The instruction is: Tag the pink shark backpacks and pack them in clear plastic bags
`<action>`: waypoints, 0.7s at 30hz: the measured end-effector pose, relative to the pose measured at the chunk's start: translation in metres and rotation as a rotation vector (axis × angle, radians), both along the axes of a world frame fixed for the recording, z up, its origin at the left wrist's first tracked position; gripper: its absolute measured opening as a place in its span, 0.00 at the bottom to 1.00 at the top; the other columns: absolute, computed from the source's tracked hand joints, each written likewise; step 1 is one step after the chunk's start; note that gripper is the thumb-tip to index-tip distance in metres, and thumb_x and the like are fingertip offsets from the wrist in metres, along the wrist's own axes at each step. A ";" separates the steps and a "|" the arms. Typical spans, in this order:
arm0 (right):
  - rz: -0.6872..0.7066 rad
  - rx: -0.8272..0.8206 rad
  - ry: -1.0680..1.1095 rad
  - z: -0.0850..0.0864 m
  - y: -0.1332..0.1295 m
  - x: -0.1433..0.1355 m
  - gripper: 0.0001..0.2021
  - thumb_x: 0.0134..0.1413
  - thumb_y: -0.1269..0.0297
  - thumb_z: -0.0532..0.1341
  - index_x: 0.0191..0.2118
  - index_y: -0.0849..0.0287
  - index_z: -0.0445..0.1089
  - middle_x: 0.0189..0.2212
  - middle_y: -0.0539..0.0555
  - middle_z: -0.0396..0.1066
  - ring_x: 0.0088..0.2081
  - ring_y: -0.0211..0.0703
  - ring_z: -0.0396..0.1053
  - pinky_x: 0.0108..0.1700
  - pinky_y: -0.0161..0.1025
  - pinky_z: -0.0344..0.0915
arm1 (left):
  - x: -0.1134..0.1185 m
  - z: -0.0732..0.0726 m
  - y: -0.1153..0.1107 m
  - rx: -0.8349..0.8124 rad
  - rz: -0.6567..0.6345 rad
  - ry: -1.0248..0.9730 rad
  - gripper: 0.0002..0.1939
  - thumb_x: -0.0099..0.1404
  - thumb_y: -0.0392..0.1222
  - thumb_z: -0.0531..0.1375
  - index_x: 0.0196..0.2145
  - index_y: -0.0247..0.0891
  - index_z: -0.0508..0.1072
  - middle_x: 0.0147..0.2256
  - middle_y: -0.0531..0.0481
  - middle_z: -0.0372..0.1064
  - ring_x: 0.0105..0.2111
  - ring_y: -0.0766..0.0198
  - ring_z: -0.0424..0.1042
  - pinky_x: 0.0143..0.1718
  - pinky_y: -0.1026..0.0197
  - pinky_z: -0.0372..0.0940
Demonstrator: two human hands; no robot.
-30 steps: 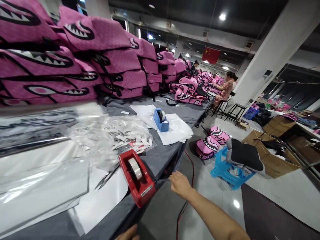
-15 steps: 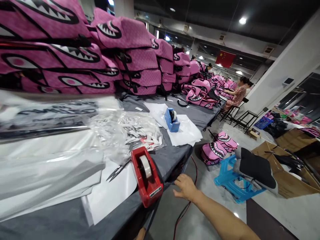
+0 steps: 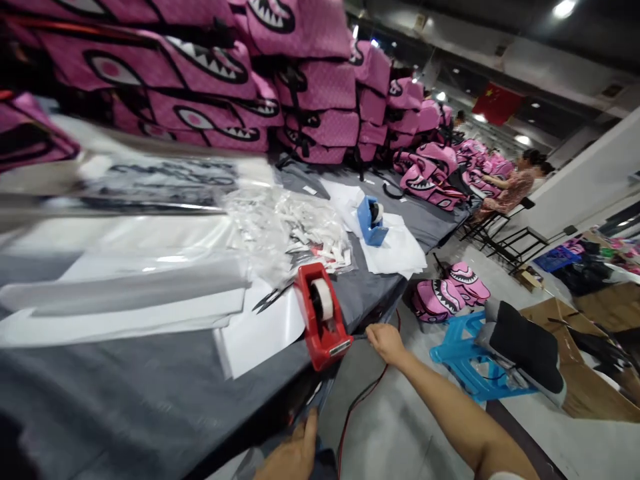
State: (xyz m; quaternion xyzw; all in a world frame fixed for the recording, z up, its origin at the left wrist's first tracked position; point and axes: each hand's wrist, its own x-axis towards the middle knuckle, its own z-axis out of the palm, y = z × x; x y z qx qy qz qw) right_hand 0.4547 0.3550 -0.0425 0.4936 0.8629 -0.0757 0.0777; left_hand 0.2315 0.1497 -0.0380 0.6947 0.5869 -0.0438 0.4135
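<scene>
A grey tablecloth [image 3: 135, 393] covers the long table and hangs over its side. My right hand [image 3: 387, 343] is closed on a fold of this cloth, pulled out from the table's edge. Lower down, my left hand [image 3: 293, 450] has its fingers pressed together on the hanging cloth edge; its thumb is hidden. A dark gap shows between cloth and table. Close to my right hand, a red tape dispenser [image 3: 323, 320] with a white roll sits at the table's corner. Beside it, black scissors [image 3: 273, 300] lie on white paper sheets [image 3: 260, 337].
Stacked pink backpacks [image 3: 320, 87] line the table's back. Clear plastic bags [image 3: 165, 240], a bag of small white tags [image 3: 315, 227] and a blue tape dispenser [image 3: 373, 220] lie nearer. On the floor are a blue stool [image 3: 463, 357], a cardboard box [image 3: 595, 387] and a red cable [image 3: 345, 423].
My right hand has gone from spread fingers to closed on the cloth. My left hand has come further into view along the cloth edge. The view has turned left.
</scene>
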 end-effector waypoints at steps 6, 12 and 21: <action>0.073 -0.028 0.059 0.012 0.014 -0.001 0.21 0.73 0.62 0.46 0.32 0.58 0.71 0.31 0.53 0.73 0.35 0.42 0.71 0.41 0.36 0.62 | 0.002 0.049 0.005 -0.143 -0.026 -0.013 0.52 0.57 0.50 0.56 0.70 0.16 0.41 0.61 0.23 0.64 0.58 0.42 0.70 0.60 0.50 0.63; 0.329 0.207 0.280 0.043 -0.042 -0.012 0.14 0.69 0.67 0.49 0.47 0.60 0.72 0.40 0.61 0.74 0.44 0.49 0.70 0.48 0.45 0.66 | 0.020 0.028 -0.010 -0.007 0.019 0.073 0.48 0.58 0.40 0.60 0.70 0.23 0.45 0.59 0.25 0.66 0.55 0.41 0.72 0.57 0.48 0.66; 0.745 -0.218 -0.132 0.049 -0.113 -0.122 0.15 0.66 0.62 0.56 0.34 0.63 0.77 0.30 0.61 0.78 0.32 0.50 0.75 0.36 0.44 0.69 | 0.024 0.021 -0.037 0.023 0.100 0.146 0.37 0.58 0.39 0.60 0.65 0.24 0.63 0.49 0.22 0.72 0.43 0.41 0.78 0.44 0.48 0.72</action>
